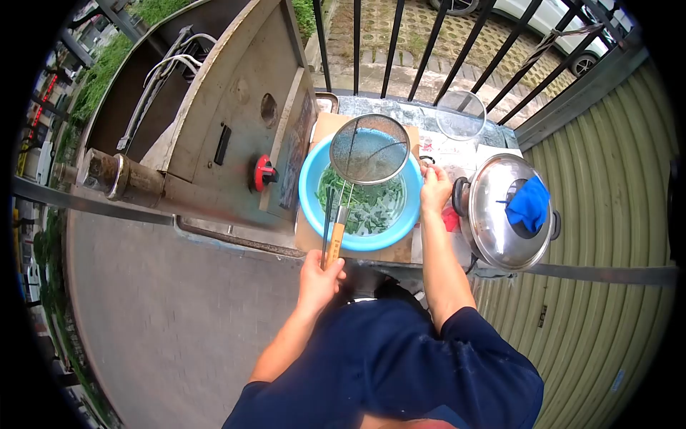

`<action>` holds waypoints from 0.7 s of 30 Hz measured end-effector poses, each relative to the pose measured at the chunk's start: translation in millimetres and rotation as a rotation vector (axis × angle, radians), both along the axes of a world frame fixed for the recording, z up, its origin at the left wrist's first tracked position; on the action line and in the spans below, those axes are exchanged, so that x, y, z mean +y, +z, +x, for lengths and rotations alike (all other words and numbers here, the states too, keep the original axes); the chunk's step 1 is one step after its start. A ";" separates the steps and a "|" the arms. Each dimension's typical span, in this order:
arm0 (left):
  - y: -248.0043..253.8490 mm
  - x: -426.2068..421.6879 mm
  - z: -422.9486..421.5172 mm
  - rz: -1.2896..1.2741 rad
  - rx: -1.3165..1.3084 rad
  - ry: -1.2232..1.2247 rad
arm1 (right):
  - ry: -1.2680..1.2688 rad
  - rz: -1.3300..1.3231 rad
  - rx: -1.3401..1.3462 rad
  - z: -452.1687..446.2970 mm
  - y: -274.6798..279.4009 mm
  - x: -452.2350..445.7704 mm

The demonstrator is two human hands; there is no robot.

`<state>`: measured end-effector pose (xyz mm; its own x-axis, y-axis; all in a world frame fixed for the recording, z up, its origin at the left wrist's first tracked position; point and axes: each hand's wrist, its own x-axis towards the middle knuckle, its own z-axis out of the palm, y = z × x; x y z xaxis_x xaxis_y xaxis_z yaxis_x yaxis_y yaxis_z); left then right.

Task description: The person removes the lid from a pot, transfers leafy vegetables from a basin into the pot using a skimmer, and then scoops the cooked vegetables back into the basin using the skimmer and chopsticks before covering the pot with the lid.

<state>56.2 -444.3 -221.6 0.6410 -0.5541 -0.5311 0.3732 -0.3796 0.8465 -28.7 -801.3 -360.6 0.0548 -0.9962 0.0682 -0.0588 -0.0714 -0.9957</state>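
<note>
Over a light blue basin (pixel 310 207) hangs a round mesh strainer (pixel 370 148) with a wooden handle. My left hand (pixel 319 280) is closed around that handle, along with dark chopsticks (pixel 327 225). Chopped green leaves (pixel 371 205) lie in liquid in the basin. At the basin's right rim is my right hand (pixel 434 189), its fingers pinched together by a small dark item; what they grip, if anything, is too small to make out.
A lidded steel pot (pixel 493 214) with a blue cloth (pixel 529 205) on top stands right of the basin. A metal cabinet (pixel 236 107) with a red knob (pixel 263 173) is at the left. Behind are a clear round container (pixel 461 116) and black railings (pixel 389 50).
</note>
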 end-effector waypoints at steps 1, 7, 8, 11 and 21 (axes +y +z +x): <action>-1.0 -1.8 1.4 -0.004 0.000 -0.007 | -0.007 -0.004 0.000 1.2 17.5 13.7; -4.0 -20.2 6.5 -0.090 0.101 -0.040 | 0.349 0.293 -0.257 -17.9 119.3 105.7; -6.0 -23.6 8.3 -0.092 0.085 -0.061 | 0.350 0.295 -0.253 -20.8 122.0 118.3; 2.8 -32.7 8.1 -0.109 0.115 -0.065 | 0.466 0.373 -0.187 -18.1 125.7 139.5; 38.2 -12.7 4.9 -0.084 0.264 -0.106 | 0.324 0.119 0.405 -77.6 97.1 144.7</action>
<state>61.1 -457.0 -183.4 0.4228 -0.6601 -0.6210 0.5467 -0.3607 0.7556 -106.3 -656.6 -263.5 0.3598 -0.9232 -0.1348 -0.4341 -0.0377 -0.9001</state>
